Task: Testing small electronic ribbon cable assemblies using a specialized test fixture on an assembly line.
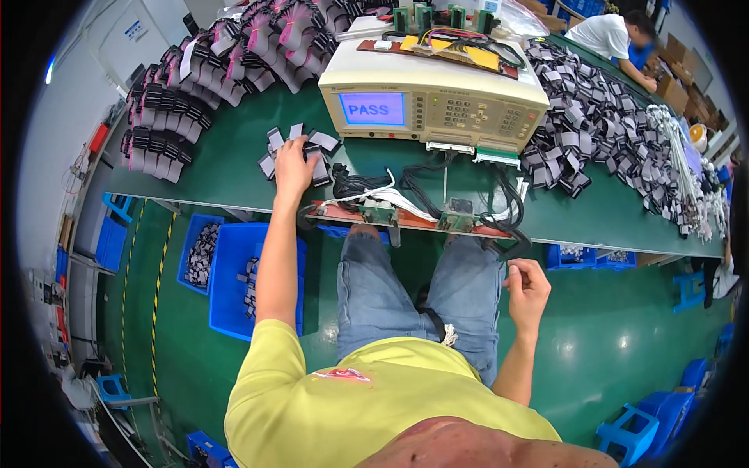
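Note:
My left hand (294, 168) reaches over a small loose pile of short grey ribbon cables (323, 141) with black connectors on the green table. Its thumb stands apart from the fingers, which touch the pile; no cable shows clearly gripped. My right hand (528, 290) is off the table's front edge, above the floor beside my knee. Its fingers are curled in, with nothing visible in them. Between the hands, a reddish-brown test fixture (406, 217) with small green boards lies along the table edge. Black and white wires run from it to a beige tester (433, 97) with a lit screen.
Stacked ribbon cables (168, 129) cover the table's left; a large heap of them (601, 125) spreads at right beside white cable bundles (675, 144). Blue bins (234, 269) holding cables stand below left. A co-worker (616, 39) leans at the far right table. Blue stools (628, 433) stand around.

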`<action>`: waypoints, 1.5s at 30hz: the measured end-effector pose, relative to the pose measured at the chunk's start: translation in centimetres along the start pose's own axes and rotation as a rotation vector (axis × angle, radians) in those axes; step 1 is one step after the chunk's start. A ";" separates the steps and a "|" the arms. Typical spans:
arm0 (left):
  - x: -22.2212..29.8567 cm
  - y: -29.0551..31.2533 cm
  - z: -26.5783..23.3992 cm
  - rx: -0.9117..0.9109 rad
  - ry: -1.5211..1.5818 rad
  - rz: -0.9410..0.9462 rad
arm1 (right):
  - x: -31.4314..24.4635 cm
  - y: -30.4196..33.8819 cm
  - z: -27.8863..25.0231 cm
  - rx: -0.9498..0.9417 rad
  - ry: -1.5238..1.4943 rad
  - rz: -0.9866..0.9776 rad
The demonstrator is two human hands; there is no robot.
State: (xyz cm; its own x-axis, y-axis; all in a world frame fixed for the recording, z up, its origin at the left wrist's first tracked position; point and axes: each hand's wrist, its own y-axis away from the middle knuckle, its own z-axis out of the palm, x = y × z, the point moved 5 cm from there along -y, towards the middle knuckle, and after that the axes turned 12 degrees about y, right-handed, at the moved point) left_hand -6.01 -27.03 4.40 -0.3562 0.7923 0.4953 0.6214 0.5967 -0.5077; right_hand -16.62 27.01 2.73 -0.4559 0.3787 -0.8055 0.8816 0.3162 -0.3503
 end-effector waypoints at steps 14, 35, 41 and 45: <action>13.6 4.1 -8.5 0.249 0.570 0.368 | -6.0 -0.2 3.2 -0.156 -0.072 -0.199; 18.6 18.3 2.8 -0.832 1.774 -0.185 | -4.9 -2.0 6.5 -0.432 -0.418 -0.113; 19.0 18.6 3.9 -0.850 1.631 -0.222 | -4.1 -1.2 6.7 -0.485 -0.607 0.132; 19.3 18.3 4.3 -0.598 1.411 -0.273 | -2.9 -1.2 6.5 -0.361 -0.452 0.037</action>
State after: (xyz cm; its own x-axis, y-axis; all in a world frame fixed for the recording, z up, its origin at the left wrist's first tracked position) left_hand -4.47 -0.30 1.64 0.2071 -0.2898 0.9344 0.9493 0.2905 -0.1202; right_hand -15.58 19.83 2.39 -0.2586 0.0111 -0.9659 0.7622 0.6166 -0.1970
